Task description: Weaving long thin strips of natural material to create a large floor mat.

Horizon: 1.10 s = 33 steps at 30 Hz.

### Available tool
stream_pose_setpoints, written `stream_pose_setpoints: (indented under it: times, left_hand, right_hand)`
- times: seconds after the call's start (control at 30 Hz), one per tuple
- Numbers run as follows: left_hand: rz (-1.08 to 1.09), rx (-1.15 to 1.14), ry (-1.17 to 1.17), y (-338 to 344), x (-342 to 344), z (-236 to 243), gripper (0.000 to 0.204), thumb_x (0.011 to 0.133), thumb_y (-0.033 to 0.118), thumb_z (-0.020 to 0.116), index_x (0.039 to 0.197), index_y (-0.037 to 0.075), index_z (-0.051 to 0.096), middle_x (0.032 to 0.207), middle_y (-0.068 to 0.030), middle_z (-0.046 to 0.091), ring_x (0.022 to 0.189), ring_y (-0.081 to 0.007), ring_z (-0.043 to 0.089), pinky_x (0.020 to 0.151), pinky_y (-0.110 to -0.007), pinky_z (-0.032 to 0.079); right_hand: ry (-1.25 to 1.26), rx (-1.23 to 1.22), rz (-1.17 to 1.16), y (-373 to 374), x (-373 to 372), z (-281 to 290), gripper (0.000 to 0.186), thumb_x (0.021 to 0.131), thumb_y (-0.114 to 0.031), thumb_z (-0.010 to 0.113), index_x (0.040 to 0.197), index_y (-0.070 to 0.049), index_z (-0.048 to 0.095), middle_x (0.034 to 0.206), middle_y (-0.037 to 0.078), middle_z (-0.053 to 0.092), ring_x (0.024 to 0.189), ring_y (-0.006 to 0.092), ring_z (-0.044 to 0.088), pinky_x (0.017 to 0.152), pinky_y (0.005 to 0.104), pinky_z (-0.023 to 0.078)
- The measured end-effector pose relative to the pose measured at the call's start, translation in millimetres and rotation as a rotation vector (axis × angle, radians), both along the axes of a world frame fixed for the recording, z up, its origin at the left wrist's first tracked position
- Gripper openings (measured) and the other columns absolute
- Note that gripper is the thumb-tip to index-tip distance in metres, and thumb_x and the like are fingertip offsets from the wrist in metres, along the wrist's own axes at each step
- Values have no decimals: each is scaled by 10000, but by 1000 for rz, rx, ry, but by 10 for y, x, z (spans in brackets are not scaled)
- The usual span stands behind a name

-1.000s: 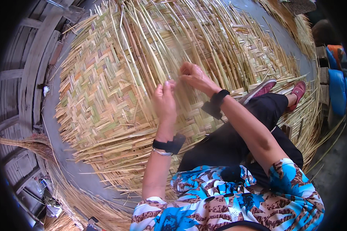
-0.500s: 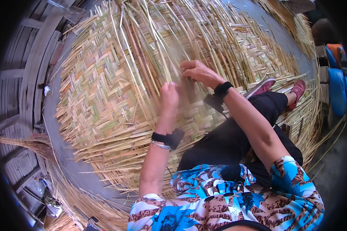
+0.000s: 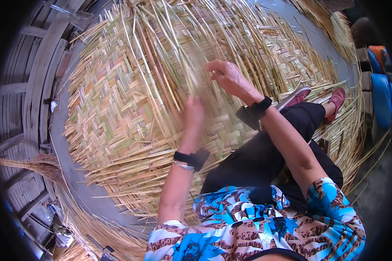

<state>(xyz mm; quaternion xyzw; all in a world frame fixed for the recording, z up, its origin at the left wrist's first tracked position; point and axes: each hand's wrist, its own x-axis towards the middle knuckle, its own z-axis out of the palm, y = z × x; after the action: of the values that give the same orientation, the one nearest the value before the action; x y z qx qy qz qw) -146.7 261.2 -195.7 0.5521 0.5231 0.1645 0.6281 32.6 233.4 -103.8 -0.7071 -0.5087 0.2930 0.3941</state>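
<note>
Beneath both hands spreads a big woven reed mat (image 3: 113, 104) in a zigzag pattern of flat, straw-coloured strips. My left hand (image 3: 194, 114), smeared by motion, is closed around a pale reed strip (image 3: 188, 77) that runs up from the fist and is blurred too. To its right and a little farther off, my right hand (image 3: 231, 78) hovers above the weave with its fingers curled in. What it pinches, if anything, is not discernible. Long loose strips (image 3: 150, 65) lie lengthwise over the mat's far middle, partly unwoven.
My bent leg in dark trousers (image 3: 244, 163) and a pink shoe (image 3: 335, 104) rest on the mat's right side. A straw broom (image 3: 32, 164) lies at the left beside a wooden frame (image 3: 35, 87). Blue plastic (image 3: 381, 100) stands at the far right. More straw (image 3: 96, 224) lies at lower left.
My right hand has moved slightly up and right, away from my left hand. The left hand has dropped a little toward me, and the strip above it has blurred.
</note>
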Motion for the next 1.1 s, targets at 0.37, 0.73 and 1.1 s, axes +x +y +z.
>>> stream_pose_setpoints:
  times: [0.37, 0.73, 1.1]
  left_hand:
    - [106, 56, 80, -70, -41, 107, 356, 959, 293, 456, 904, -53, 520, 874, -244, 619, 832, -423, 572, 772, -485, 419]
    - [172, -123, -327, -194, -63, 329, 231, 981, 225, 463, 973, 32, 589, 796, -1, 548, 756, -86, 477, 693, -286, 411]
    - [-97, 131, -177, -62, -81, 561, 273, 927, 73, 452, 1159, 5, 579, 1003, -89, 622, 890, -173, 590, 801, -313, 459]
  right_hand:
    - [321, -423, 11, -220, -139, -127, 291, 895, -38, 419, 1105, 43, 603, 892, 116, 690, 719, 146, 653, 667, 280, 505]
    - [759, -276, -39, -107, -75, -60, 332, 859, -47, 487, 1163, -24, 619, 1012, 39, 652, 861, 92, 584, 739, 241, 481]
    - [669, -210, 142, -140, -39, 289, 328, 799, -91, 524, 1070, -5, 688, 929, 8, 691, 857, 85, 583, 819, 249, 450]
